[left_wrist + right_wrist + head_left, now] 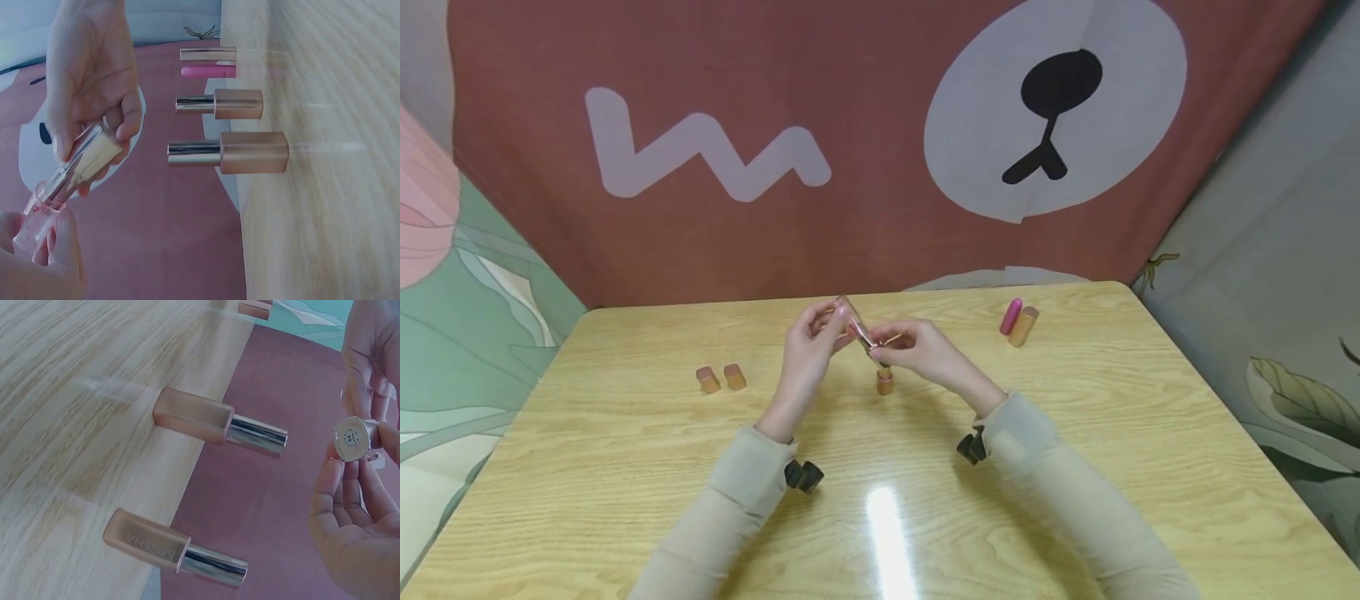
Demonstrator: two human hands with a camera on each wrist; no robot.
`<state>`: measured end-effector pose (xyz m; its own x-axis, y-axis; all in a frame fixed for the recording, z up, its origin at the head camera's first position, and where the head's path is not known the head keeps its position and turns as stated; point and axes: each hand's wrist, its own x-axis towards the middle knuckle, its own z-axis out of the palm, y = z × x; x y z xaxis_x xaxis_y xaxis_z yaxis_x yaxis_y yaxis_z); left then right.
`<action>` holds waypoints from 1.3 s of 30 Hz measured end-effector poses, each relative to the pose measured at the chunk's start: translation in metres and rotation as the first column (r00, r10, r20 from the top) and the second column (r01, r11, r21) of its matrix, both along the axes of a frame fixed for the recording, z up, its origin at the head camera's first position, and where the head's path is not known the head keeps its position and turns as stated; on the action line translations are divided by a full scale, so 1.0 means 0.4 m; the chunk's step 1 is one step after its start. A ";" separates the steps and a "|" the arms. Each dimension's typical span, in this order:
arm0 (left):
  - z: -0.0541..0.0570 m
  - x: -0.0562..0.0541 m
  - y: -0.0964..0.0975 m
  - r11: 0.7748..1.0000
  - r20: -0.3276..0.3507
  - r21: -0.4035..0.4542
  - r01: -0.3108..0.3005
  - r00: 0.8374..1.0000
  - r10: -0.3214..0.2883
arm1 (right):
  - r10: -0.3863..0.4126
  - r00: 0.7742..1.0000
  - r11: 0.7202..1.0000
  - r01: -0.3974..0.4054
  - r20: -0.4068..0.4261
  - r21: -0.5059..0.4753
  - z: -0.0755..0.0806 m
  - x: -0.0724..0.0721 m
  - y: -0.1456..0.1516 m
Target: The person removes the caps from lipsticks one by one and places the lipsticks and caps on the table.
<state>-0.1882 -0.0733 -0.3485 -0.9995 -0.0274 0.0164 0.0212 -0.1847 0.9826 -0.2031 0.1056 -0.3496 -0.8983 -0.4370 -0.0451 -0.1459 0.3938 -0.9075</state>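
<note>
My left hand (808,342) pinches the clear pinkish cap (40,219) of a lipstick, seen at lower left in the left wrist view. In my right hand (928,357), thumb and fingers pinch the base (353,439) of that lipstick, whose round printed label faces the right wrist camera. Its shiny metallic middle (59,187) runs into the cap's mouth, and the lipstick slants between the hands above the table. Just below them stands a rose-gold lipstick (885,383). Rose-gold lipsticks with silver inner tubes (215,565) show upright in the wrist views, one lettered MISSHA.
Two short rose-gold pieces (721,379) stand at the left of the wooden table (625,467). At the back right are a bright pink tube (1011,317) and a gold tube (1023,327), side by side. A printed cloth (850,233) hangs along the far edge.
</note>
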 end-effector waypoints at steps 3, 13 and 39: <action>0.002 -0.004 -0.008 1.000 -0.005 -0.002 -0.010 1.000 0.010 | 0.007 1.000 1.000 -0.007 -0.003 0.008 -0.001 0.003 0.005; 0.002 -0.009 -0.043 0.997 0.011 -0.066 -0.033 0.999 0.034 | -0.029 0.997 0.999 0.027 0.074 0.023 0.010 0.010 0.030; -0.041 0.003 -0.200 0.905 0.081 -0.393 0.159 0.987 -0.138 | -0.169 0.985 0.984 0.168 -0.023 -0.059 0.028 -0.028 0.153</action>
<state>-0.1870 -0.1535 -0.3649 -0.9912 0.1201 -0.0549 -0.0268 0.2241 0.9742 -0.2144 0.1670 -0.3385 -0.9598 -0.2805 0.0018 -0.1077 0.3627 -0.9257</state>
